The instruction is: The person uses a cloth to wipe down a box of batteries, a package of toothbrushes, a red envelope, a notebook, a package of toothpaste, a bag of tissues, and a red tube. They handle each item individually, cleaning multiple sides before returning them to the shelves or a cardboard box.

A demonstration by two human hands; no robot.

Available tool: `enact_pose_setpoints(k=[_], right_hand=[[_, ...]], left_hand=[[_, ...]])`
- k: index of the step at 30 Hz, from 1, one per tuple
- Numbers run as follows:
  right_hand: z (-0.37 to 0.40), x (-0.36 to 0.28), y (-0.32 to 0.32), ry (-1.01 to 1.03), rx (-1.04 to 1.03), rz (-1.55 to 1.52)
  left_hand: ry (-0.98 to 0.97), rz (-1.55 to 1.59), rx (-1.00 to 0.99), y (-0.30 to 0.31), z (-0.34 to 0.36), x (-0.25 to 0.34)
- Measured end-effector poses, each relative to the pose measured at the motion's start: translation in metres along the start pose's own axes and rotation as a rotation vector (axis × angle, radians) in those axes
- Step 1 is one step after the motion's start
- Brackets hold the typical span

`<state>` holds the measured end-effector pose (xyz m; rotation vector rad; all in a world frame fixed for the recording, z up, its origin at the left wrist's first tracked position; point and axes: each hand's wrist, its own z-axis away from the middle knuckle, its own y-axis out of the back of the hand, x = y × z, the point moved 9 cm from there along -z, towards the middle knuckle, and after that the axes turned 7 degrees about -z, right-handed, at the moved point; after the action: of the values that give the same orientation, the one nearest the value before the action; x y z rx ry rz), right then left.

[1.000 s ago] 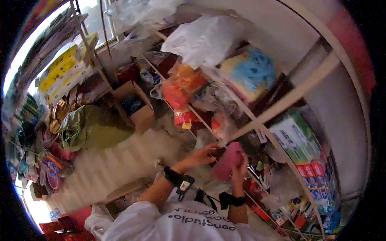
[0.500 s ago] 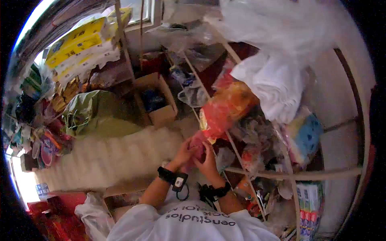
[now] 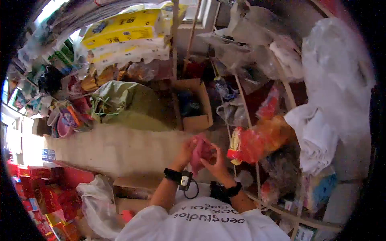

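Note:
A crumpled pink bag [image 3: 200, 150], thin and soft-looking, is held up in front of my chest between both hands. My left hand [image 3: 184, 154] closes on its left side. On the other side, my right hand [image 3: 217, 164] grips the edge, fingers bent over a darker fold that looks like the bag's mouth. What lies inside, if anything, is hidden. Black straps circle both wrists, and a small device [image 3: 185, 180] with a cable loop hangs by the left one. Right of my hands, a red and orange plastic package [image 3: 261, 140] lies on the shelf.
Shelves with wooden edge rails [image 3: 243, 100] run along the right, holding plastic bags and a white cloth bundle [image 3: 315, 138]. Ahead stand an open cardboard box [image 3: 205, 116] and a green sack [image 3: 140, 106]. Red boxes [image 3: 60, 197] and another carton [image 3: 134, 186] are at lower left.
My view has swung left, so the shelves and boxes sit farther right. The pink bag is spread wider between my hands and has come away from the red package.

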<state>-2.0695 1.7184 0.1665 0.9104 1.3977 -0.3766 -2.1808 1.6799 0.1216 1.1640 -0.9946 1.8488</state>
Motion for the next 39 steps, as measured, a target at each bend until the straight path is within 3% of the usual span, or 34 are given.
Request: enact_pose_setpoints(k=[2, 5, 7, 10, 12, 16, 18, 23, 25, 27, 31, 36, 37, 38, 39], right_hand=[[-0.018, 0.013, -0.015, -0.050, -0.028, -0.071], [-0.057, 0.004, -0.026, 0.149, 0.022, 0.035], [-0.091, 0.009, -0.036, 0.076, -0.021, -0.226], [-0.146, -0.026, -0.042, 0.046, -0.166, -0.459], [-0.177, -0.011, -0.049, 0.011, -0.178, -0.445], [-0.224, 0.009, -0.062, -0.008, -0.197, -0.388], [-0.242, 0.009, -0.070, -0.054, -0.234, -0.424], [-0.277, 0.007, -0.105, -0.101, -0.293, -0.427], [-0.289, 0.016, -0.121, -0.170, -0.208, -0.444], [-0.300, 0.006, -0.144, -0.141, -0.190, -0.421], [-0.319, -0.003, -0.191, -0.158, -0.126, -0.490], [-0.335, -0.048, -0.223, -0.237, -0.006, -0.568], [-0.343, -0.061, -0.220, -0.088, 0.082, -0.505], [-0.351, -0.079, -0.215, 0.068, 0.164, -0.433], [-0.361, -0.087, -0.215, 0.076, 0.184, -0.411]], left_hand=[[0.016, -0.001, 0.040, 0.027, -0.017, -0.012], [-0.048, 0.092, 0.156, 0.063, -0.035, -0.002], [-0.133, 0.174, 0.237, 0.078, -0.046, 0.025], [-0.169, 0.191, 0.172, 0.082, -0.067, 0.057], [-0.236, -0.084, 0.061, 0.077, -0.083, 0.083], [-0.231, -0.138, 0.074, 0.088, -0.104, 0.118], [-0.101, -0.260, 0.104, 0.107, -0.119, 0.111], [-0.109, -0.070, 0.144, 0.153, -0.138, 0.106], [-0.090, 0.050, 0.131, 0.172, -0.142, 0.100], [-0.195, -0.035, 0.027, 0.183, -0.144, 0.109], [-0.211, -0.225, 0.029, 0.239, -0.151, 0.131], [-0.434, -0.261, 0.115, 0.333, -0.148, 0.210], [-0.591, -0.569, 0.196, 0.358, -0.145, 0.236], [-0.475, -0.455, 0.189, 0.385, -0.151, 0.243], [-0.358, -0.344, 0.180, 0.401, -0.152, 0.257]])
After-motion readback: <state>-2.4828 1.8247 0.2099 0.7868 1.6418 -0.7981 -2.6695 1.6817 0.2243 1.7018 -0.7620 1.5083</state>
